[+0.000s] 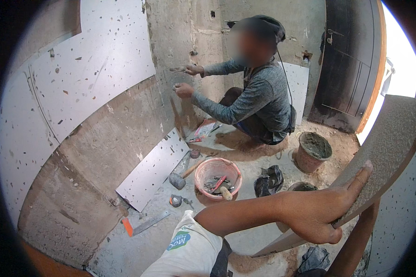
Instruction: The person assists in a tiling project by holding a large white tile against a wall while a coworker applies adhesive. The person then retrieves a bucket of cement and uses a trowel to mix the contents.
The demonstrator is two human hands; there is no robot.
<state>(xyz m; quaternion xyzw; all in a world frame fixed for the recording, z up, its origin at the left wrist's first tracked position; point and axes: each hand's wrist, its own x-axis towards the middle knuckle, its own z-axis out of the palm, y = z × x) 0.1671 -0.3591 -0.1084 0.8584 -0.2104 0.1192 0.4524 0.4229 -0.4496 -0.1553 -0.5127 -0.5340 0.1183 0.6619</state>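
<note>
A large grey-brown slab with a rough face, apparently a tile (387, 143), stands tilted on the right, running from the upper right down toward the floor. My left hand (316, 214) grips its near edge, one digit stretched along the face and the others curled at the edge. Behind the slab's lower part rises my right forearm (359, 240); the slab hides that hand, so its fingers cannot be seen.
A co-worker (268, 92) crouches at the wall, both hands raised near it. White speckled tiles (111, 51) cover part of the left wall. On the floor are a bucket of tools (203, 177), mallet (177, 180), tape measure (175, 200), try square (145, 224), cut tile (155, 168) and mortar bucket (305, 159).
</note>
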